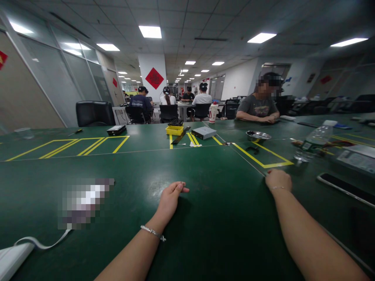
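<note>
Low over the middle of the green table (222,218), my left hand (172,197) is closed, its thumb pressed to the fingers. A tiny object may be at its fingertips, too small to name. My right hand (279,181) is curled closed, back of the hand towards me, just below a yellow tape rectangle (278,165). Its fingers are mostly hidden, and whatever they hold cannot be made out. Beyond it lie a small black curved part (252,150) and a metal bowl (258,135).
Right of my right hand are a plastic bottle (313,142) and a phone (345,189). A yellow bin (174,130), a grey box (203,133) and a black box (116,130) stand farther back. A blurred-out item with a strap (49,246) lies left. Across sits a person (259,105).
</note>
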A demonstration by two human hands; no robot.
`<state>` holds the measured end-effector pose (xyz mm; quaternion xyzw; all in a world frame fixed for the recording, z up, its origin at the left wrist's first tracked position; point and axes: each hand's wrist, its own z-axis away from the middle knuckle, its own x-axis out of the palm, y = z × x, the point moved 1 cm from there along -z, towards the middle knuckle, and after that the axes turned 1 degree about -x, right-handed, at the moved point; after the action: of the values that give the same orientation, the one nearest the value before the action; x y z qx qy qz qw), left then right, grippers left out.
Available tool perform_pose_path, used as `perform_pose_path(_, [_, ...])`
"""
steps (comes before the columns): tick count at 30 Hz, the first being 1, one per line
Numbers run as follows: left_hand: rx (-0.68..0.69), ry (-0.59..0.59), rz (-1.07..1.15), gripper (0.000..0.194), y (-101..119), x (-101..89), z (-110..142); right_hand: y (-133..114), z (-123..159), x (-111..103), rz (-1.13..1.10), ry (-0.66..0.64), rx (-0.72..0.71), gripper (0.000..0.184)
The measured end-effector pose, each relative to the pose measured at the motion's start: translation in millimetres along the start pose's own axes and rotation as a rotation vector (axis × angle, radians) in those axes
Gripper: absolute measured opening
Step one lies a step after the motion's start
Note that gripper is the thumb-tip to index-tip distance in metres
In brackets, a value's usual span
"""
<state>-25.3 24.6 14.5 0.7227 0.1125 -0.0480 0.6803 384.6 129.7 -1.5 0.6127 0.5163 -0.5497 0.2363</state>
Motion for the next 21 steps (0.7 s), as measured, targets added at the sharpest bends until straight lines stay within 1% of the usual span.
perform_pose_path(2, [-0.015,-0.007,0.033,0.032,1.0,1.4,0.6,-15.0,3.6,0.0,-0.041,-0.016,-0.049,0.030])
perform_pose_path(3, [-0.019,-0.011,0.054,0.031,1.2,2.1,0.6,-26.3,6.7,-0.4,-0.072,-0.024,-0.071,0.031])
perform_pose_path(5, [-0.027,-0.022,0.102,0.029,1.2,3.4,0.2,-55.3,16.9,-2.0,-0.220,-0.027,-0.159,0.027])
perform_pose_path(6, [-0.030,-0.031,0.124,0.027,1.0,3.9,-0.1,-72.0,24.3,-3.1,-0.320,-0.056,-0.195,0.025])
perform_pose_path(8, [-0.030,-0.049,0.144,0.025,0.2,4.3,-1.0,-106.8,44.4,-5.3,-0.570,-0.195,-0.240,0.018])
perform_pose_path(11, [-0.012,-0.044,0.086,0.024,-1.3,3.7,-2.2,-154.7,84.1,-9.4,-1.016,-0.511,-0.231,0.009])
perform_pose_path(14, [0.013,-0.024,0.014,0.021,-2.8,3.0,-2.9,-186.9,123.4,-12.7,-1.374,-0.816,-0.152,0.017])
perform_pose_path(16, [0.020,-0.030,0.006,0.020,-4.0,3.3,-3.2,-198.2,143.2,-12.4,-1.486,-0.980,-0.114,0.022])
perform_pose_path(17, [0.020,-0.038,0.010,0.021,-4.7,3.7,-3.3,-201.2,150.5,-11.3,-1.510,-1.036,-0.106,0.024])
perform_pose_path(21, [0.040,-0.053,-0.002,0.020,-5.6,4.7,-3.1,-204.1,164.4,-3.1,-1.532,-1.176,-0.069,0.023])
